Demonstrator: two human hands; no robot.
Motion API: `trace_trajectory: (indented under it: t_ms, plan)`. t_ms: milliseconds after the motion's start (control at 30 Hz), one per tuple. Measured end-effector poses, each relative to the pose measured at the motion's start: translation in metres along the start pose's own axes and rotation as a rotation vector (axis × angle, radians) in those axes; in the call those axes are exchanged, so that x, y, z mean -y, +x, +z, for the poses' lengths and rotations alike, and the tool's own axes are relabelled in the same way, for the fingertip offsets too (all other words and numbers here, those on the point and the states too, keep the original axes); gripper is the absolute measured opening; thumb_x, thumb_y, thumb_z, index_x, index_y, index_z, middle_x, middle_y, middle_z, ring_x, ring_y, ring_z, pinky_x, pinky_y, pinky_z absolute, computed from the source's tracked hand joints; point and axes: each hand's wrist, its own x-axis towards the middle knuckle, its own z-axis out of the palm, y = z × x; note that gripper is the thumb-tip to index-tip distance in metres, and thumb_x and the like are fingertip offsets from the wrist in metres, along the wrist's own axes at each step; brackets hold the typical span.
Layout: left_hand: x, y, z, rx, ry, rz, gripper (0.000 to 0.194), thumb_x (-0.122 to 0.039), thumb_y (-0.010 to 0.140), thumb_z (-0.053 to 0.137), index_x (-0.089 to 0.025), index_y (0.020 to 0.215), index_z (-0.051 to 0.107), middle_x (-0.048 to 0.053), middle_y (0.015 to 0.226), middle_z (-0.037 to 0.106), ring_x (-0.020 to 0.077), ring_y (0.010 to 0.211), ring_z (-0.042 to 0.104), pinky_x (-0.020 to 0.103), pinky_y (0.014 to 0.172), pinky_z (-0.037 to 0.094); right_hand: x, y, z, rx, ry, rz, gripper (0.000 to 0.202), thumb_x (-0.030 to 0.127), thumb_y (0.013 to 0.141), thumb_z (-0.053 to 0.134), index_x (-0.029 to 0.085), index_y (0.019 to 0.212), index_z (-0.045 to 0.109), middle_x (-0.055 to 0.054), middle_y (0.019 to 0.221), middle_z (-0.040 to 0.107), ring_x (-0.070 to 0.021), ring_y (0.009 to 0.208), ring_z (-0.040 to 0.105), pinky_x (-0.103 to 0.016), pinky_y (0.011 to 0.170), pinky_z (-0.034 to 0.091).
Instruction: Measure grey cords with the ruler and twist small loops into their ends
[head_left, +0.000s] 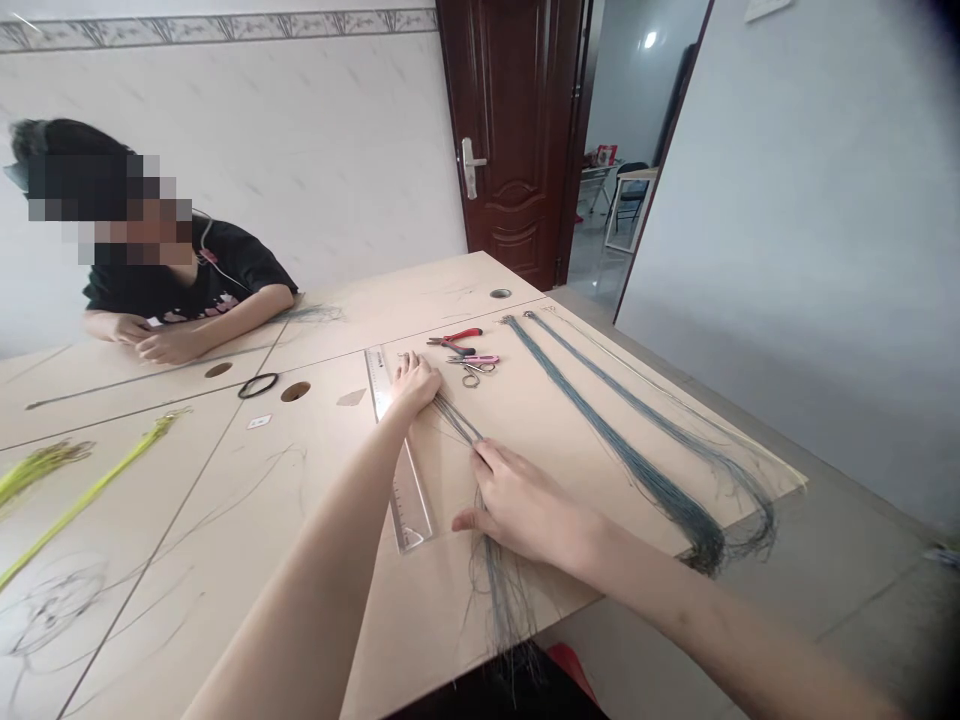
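- Upper left: pale marbled wall (315,130), patterned border strip (225,28).
- Top centre: dark red-brown door (517,130), silver handle (470,168).
- Upper right: bright light (650,40) beyond the doorway.
- Lower right: grey tiled floor (847,590).

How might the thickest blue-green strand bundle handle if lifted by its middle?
The bundle would probably sag, since its frayed end droops off the table. It looks light, being thin strands; the splayed tips could tangle.

Small craft workroom, shared worktable (330,560).
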Motion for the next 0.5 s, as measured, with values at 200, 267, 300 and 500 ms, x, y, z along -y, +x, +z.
trace_trajectory:
  t_ms: [200, 267, 300, 500]
  plan:
    - [-0.002, -0.003, 0.002, -0.012, -0.042, 0.004, 0.042, -0.032, 0.090, 0.053, -0.017, 0.128, 0.045, 0.012, 0.139, 0.036, 0.0305, 0.126, 0.036, 0.055, 0.103, 0.031, 0.024, -0.049, 0.024, -0.185, -0.061, -0.095, 0.079, 0.059, 0.077, 0.057, -0.009, 0.118, 0.056, -0.027, 0.121, 0.054, -0.0342, 0.118, 0.048, -0.038, 0.103, 0.041]
    - [-0.002, -0.002, 0.001, -0.006, -0.063, 0.004, 0.041, -0.032, 0.090, 0.053, -0.016, 0.127, 0.046, 0.012, 0.138, 0.038, 0.0304, 0.126, 0.037, 0.055, 0.103, 0.031, 0.028, -0.067, 0.029, -0.331, -0.063, -0.154, 0.075, 0.059, 0.077, 0.057, -0.006, 0.113, 0.061, -0.022, 0.114, 0.061, -0.0317, 0.112, 0.054, -0.036, 0.101, 0.045]
    - [-0.002, -0.001, 0.000, 0.000, -0.075, 0.005, 0.040, -0.032, 0.090, 0.053, -0.016, 0.126, 0.047, 0.012, 0.136, 0.039, 0.0299, 0.125, 0.038, 0.055, 0.102, 0.032, 0.029, -0.074, 0.029, -0.368, -0.048, -0.164, 0.073, 0.059, 0.079, 0.055, -0.004, 0.113, 0.061, -0.020, 0.114, 0.062, -0.0304, 0.111, 0.055, -0.035, 0.099, 0.046]
    - [0.008, 0.013, -0.034, 0.024, -0.156, 0.064, 0.032, -0.030, 0.091, 0.052, -0.016, 0.120, 0.052, 0.011, 0.129, 0.047, 0.0255, 0.114, 0.049, 0.048, 0.095, 0.043, 0.019, -0.087, 0.017, -0.155, 0.191, -0.083, 0.065, 0.054, 0.089, 0.041, 0.004, 0.128, 0.051, -0.020, 0.137, 0.042, -0.0280, 0.129, 0.039, -0.039, 0.101, 0.045]
